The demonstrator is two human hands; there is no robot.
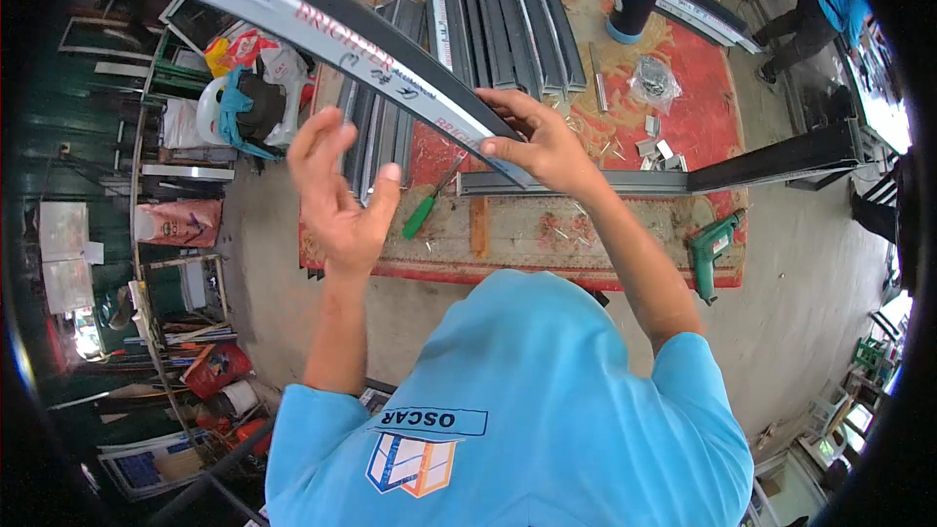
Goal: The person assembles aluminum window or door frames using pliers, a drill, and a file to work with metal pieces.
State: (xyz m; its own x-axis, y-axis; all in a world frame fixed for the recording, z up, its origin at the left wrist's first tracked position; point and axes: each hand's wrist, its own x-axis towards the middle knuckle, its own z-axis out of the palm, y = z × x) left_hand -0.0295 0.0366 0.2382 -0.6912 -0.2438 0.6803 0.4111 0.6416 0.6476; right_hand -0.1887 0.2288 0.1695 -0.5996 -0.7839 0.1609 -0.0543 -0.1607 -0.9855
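Note:
My right hand point(547, 144) grips the near end of a long aluminum profile point(337, 34), dark on one side with a white printed film along it. The profile is raised above the table and slants up to the far left. My left hand point(342, 190) is open just below the profile, fingers apart, and holds nothing. Under my hands, a green-handled screwdriver point(420, 218) lies on the table. Another dark profile point(586, 182) lies crosswise in front of me, meeting a second dark length point(776, 158) at the right.
The red, worn table point(673, 224) carries several stacked dark profiles point(503, 29) at the back. A green power drill point(714, 254) lies at its right corner. A dark bottle point(634, 5), a clear plastic bag point(655, 83) and small metal pieces point(659, 149) are farther back. Another person point(825, 15) stands at upper right.

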